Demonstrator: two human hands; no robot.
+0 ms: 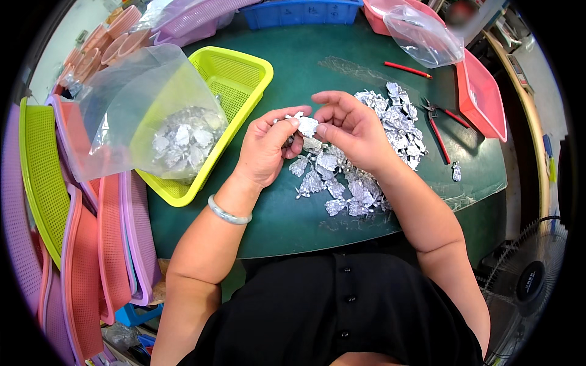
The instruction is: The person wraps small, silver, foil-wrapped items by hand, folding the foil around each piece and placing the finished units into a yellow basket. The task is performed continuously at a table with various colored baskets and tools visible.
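Observation:
Small silvery leaf-like metal pieces (360,190) lie heaped on the green tabletop, with more of the pile running back behind my right hand. My left hand (268,143), a pale bangle on its wrist, is closed on a silvery metal piece (307,126) between thumb and fingers. My right hand (354,131) is beside that piece, its thumb tip at the piece's edge and its fingers curved and apart. Left of my hands, a clear plastic bag (146,91) holding similar silvery pieces (186,143) sits in a lime-green basket (244,70).
Right of the pile lie red-handled pliers (434,122), a red pen (408,69) and one stray metal piece (456,171). A pink tray (482,97) stands at the right edge, a blue basket (302,13) at the back. Stacked baskets (79,274) line the left; a fan (528,283) is lower right.

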